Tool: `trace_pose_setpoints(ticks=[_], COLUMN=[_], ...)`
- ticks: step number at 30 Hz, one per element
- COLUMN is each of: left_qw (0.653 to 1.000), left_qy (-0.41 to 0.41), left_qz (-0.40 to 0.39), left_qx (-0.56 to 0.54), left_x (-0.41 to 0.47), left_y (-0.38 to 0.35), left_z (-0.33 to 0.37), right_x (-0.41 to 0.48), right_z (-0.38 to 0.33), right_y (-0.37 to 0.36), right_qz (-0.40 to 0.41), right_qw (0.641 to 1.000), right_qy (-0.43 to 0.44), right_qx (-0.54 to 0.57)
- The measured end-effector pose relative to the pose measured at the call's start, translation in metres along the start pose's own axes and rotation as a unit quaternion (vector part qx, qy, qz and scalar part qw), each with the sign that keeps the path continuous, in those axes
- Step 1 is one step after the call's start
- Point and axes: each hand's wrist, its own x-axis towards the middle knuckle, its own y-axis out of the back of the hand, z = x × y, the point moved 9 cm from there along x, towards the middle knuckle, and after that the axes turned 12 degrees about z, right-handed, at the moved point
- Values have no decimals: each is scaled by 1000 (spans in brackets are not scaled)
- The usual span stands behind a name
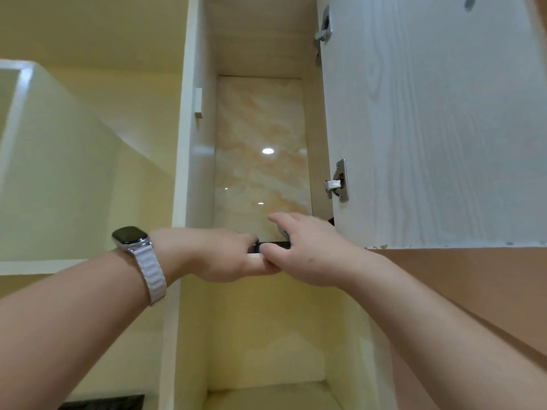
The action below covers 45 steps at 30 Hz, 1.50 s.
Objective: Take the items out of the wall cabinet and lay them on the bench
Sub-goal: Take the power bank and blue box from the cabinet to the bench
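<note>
I look up into a narrow open wall cabinet (260, 137) with a marbled back panel. Both hands reach over its bottom front edge. My left hand (219, 255), with a white-strapped watch on the wrist, and my right hand (305, 250) meet at a flat dark item (273, 245) lying on the cabinet floor. Only a thin black strip of that item shows between the fingers. The fingers of both hands touch it, but whether either hand grips it cannot be made out. The rest of the cabinet interior in view holds nothing else.
The cabinet door (438, 122) hangs open to the right on two metal hinges (337, 182). A range hood body (59, 161) stands to the left. Below the cabinet runs a pale yellow wall niche (266, 335). A dark surface (103, 402) shows at the bottom left.
</note>
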Motion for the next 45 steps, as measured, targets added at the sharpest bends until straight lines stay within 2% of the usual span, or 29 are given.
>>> trace_pose_setpoints(ticks=[7,11,14,18,23,30,34,38,40,45], left_qw=[999,995,982,942,895,842,786,734,732,762], left_qy=[-1,-6,-43,-98,-156,-170,-179,-164,-144,-51], left_qz=[32,87,169,292,407,506,587,658,665,640], left_qx=[2,46,71,133,92,77,71,32,12,-79], left_x=[-2,-10,-21,-39,-57,-88,-117,-145,-151,-154], left_y=[3,8,16,29,41,59,64,62,56,37], left_z=[-2,-3,4,9,4,9,11,6,1,-23], right_x=[0,-6,-14,-26,-36,-39,-41,-53,-59,-66], right_z=[7,1,-5,-11,-12,-6,-5,-8,-8,-9], right_y=[-2,9,18,29,34,36,36,44,49,50], right_qz=[-3,56,120,186,223,242,247,296,318,318], right_qw=[999,997,991,979,969,963,964,951,944,946], right_qy=[-22,5,44,77,89,83,75,81,75,39], right_qx=[30,45,37,41,59,83,63,44,38,41])
